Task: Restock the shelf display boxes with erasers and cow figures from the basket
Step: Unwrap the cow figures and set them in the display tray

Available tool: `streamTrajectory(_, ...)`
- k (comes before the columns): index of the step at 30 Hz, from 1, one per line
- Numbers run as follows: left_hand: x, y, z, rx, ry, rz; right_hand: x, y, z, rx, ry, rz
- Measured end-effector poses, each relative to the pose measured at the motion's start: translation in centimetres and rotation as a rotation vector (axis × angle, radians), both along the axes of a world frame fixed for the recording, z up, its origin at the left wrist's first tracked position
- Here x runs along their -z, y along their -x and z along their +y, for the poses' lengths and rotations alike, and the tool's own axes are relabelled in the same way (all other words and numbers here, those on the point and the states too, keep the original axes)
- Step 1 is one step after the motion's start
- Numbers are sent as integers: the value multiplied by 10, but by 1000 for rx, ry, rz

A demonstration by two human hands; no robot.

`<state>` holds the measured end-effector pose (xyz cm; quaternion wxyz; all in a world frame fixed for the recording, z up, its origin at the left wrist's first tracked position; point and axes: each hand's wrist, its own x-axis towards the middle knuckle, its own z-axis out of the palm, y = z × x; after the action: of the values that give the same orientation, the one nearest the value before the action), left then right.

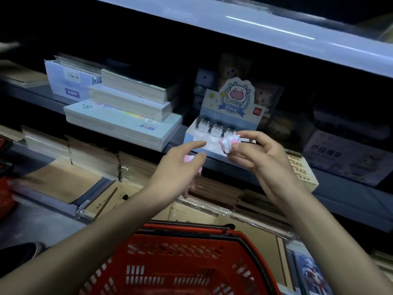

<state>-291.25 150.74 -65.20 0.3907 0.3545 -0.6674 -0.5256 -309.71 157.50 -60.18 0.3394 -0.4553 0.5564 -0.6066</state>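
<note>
Right hand [262, 159] pinching cow figure [230, 142] tipped sideways before display box [209, 103], left hand [178, 173] curled round pink figures [188, 159], forefinger out

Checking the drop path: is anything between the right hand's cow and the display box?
Nothing visible. The cow figure, pinched by the right hand, hovers just before the display box, whose front slots look empty.

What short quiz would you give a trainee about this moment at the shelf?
1. True or false: the right hand pinches a cow figure near the display box.
2. Where is the red basket? A inside the display box; B lowest in view, nearest the camera; C on the paper stacks.
3. Fill in: the box's header card reads "Lucky ___".
Key: 1 true; 2 B; 3 cow.
</note>
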Motion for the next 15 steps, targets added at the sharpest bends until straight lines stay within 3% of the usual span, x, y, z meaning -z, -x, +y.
streamTrajectory(3,6,-1,-9,-85,274,-385,-9,6,-37,104,-37,233)
streamTrajectory(6,4,3,-7,-81,392,-598,-12,8,-82,140,-46,522)
streamTrajectory(9,4,7,-5,-73,449,-697,-8,5,-116,160,-72,779)
streamTrajectory(15,3,5,-6,-88,506,-741,8,6,-147,169,-144,958)
